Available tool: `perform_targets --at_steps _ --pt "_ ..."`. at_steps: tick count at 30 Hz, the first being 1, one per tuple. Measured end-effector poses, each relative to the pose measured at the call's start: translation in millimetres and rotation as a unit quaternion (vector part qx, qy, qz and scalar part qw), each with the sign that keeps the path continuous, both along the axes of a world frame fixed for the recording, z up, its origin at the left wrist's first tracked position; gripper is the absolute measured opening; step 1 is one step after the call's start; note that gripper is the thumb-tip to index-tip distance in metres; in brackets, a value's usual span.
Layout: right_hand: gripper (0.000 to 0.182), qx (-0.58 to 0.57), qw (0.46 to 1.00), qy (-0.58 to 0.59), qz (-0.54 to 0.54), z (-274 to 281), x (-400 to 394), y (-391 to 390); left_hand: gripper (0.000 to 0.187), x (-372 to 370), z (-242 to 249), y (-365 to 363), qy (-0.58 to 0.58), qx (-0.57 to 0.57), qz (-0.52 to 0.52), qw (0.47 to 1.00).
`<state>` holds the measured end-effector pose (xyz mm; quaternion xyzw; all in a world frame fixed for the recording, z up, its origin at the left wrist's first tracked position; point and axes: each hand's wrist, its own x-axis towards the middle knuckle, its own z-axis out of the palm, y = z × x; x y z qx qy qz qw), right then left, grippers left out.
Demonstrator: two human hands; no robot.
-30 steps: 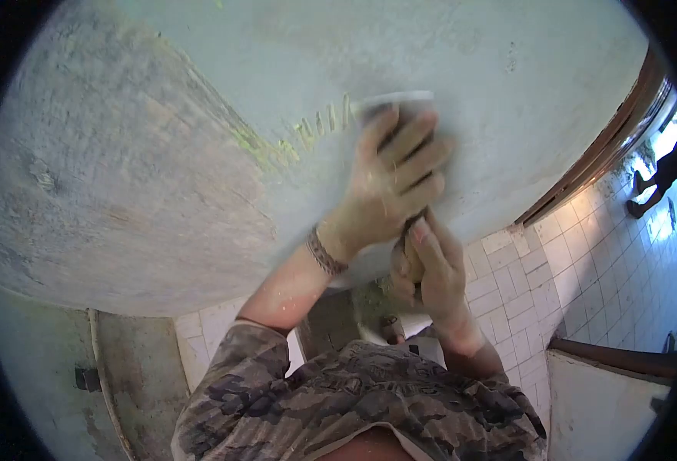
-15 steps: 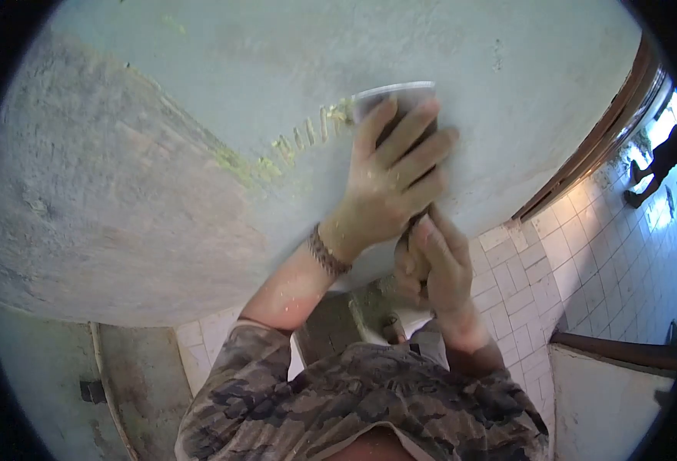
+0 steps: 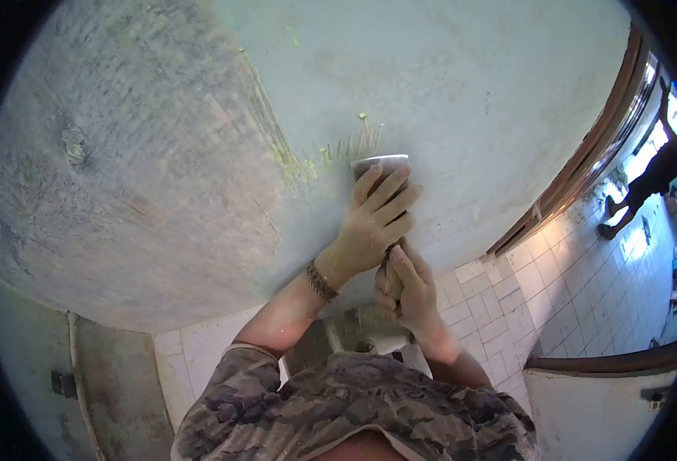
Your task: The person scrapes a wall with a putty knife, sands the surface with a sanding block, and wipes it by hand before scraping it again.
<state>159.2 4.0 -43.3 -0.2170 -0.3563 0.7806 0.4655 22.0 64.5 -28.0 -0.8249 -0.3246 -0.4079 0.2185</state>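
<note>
A wide-bladed scraper [image 3: 360, 170] lies against the pale green wall [image 3: 446, 92], its bright straight edge at the top. My left hand [image 3: 370, 223], with a braided bracelet at the wrist, is over the blade and its base, fingers bent and somewhat apart, pressing on it; the thumb is hidden. Just below, my right hand [image 3: 407, 284] is closed around the handle, which is mostly covered by the fingers. Short yellowish scrape marks [image 3: 354, 146] show on the wall above and left of the blade. Pale dust speckles both hands and forearms.
A rough greyish patch [image 3: 138, 169] covers the wall at left. At right are a brown frame [image 3: 561, 200] and a tiled floor [image 3: 500, 307]. Another person [image 3: 653, 173] stands farther off near a bright opening. A cable [image 3: 77, 369] runs down at lower left.
Both hands and the scraper have drawn down the wall towards my body, uncovering more yellowish marks above the blade. The view has shifted, and more of the other person shows at right.
</note>
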Motion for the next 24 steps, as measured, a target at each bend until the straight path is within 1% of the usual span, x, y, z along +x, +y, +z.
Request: perform_targets --at_steps 2,4,5,8,9,11,15,17,18,21,24 --pt "0.039 -0.048 0.999 -0.008 0.004 8.6 2.8 -2.9 0.012 -2.7 7.0 4.6 0.006 0.008 -0.007 1.000" --pt "0.039 -0.063 0.998 -0.006 0.010 17.5 6.0 5.4 0.013 0.2 25.6 9.4 0.014 0.025 -0.009 1.000" --pt "0.040 -0.077 0.997 0.005 0.019 18.5 6.4 4.4 0.013 1.3 18.3 3.3 0.010 0.022 -0.008 1.000" --pt "0.041 -0.087 0.996 -0.006 0.030 -1.0 7.5 -0.1 0.008 -2.3 -1.4 -4.8 0.006 -0.015 0.012 1.000" --pt "0.041 -0.083 0.996 -0.004 0.028 2.8 7.2 1.2 0.008 -3.6 0.9 -2.1 0.008 -0.012 0.010 1.000" --pt "0.039 -0.085 0.996 -0.001 0.035 10.3 13.4 -2.1 0.014 0.4 0.2 -2.0 -0.002 0.002 0.012 1.000" --pt "0.040 -0.078 0.996 -0.016 0.051 1.7 23.7 -1.1 0.013 6.8 -2.7 -8.1 0.000 -0.009 0.038 0.999" --pt "0.040 -0.040 0.997 -0.028 0.054 -5.3 26.8 -3.0 0.012 9.0 -12.4 -12.5 -0.008 0.008 0.051 0.999" --pt "0.040 -0.037 0.997 -0.031 0.057 -0.1 26.6 2.6 0.012 7.9 -8.9 -9.0 -0.010 0.011 0.054 0.998" --pt "0.043 -0.052 0.994 -0.031 0.085 7.7 20.6 6.6 0.013 -0.2 -5.4 -8.9 -0.024 0.014 0.058 0.998" --pt "0.045 -0.069 0.992 -0.048 0.093 8.8 17.5 14.5 0.015 -3.3 -2.8 -5.7 0.000 0.007 0.074 0.997"
